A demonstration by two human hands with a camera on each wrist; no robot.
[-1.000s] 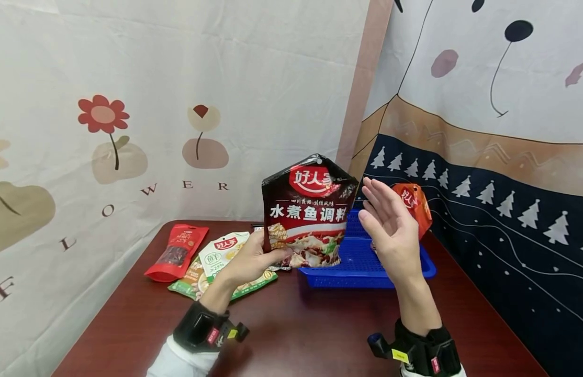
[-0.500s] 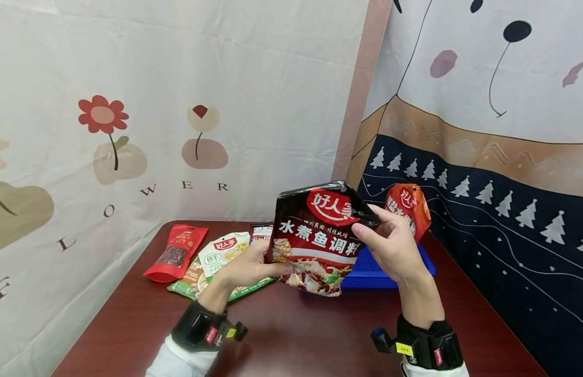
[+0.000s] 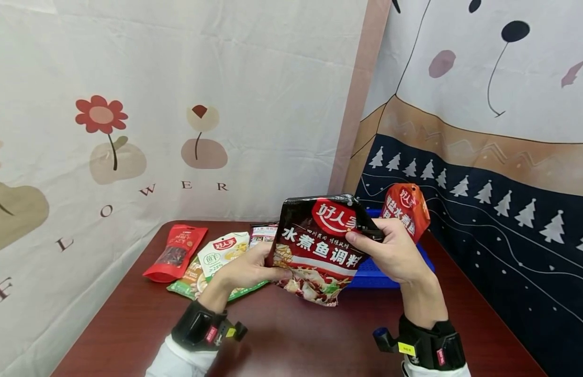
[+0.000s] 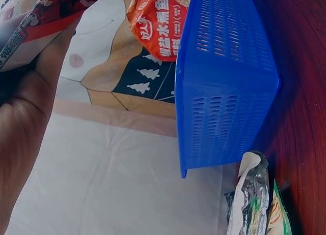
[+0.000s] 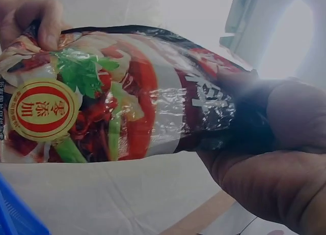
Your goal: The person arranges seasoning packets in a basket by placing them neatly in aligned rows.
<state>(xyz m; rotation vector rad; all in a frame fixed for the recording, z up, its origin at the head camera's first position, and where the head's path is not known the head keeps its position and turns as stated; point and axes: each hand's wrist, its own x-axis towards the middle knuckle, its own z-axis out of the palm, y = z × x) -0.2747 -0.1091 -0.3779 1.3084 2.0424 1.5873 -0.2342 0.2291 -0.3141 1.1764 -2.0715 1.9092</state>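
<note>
And here's the black packet [image 3: 320,256], up in the air over the desk [image 3: 291,335], its printed front turned to the person, its top leaning off to the right! Make that packet the middle of the dial: the left hand [image 3: 249,267] has it at eight o'clock, thumb across the lower front, and the right hand [image 3: 390,243] pinches it at two, right on the creased top corner. Both grips are full, one packet between them.

How does it handle? Soft, I'd say: look at that corner buckling, that bulging belly! Probably light enough for one hand, with the weight likely low down, and that glossy film looks slippery under the thumbs. The side edges and top seal seem the best places to hold; a hard squeeze in the middle might strain the seams.

Round the dial, the blue basket [image 3: 373,277] sits behind at three o'clock, partly hidden, and the orange packet [image 3: 409,209] pokes up above its rim at two. Swing to nine: the white packet [image 3: 221,256] lies overlapping a green-edged bag [image 3: 190,283], with the red bag [image 3: 176,256] farther out, just beside them!
</note>
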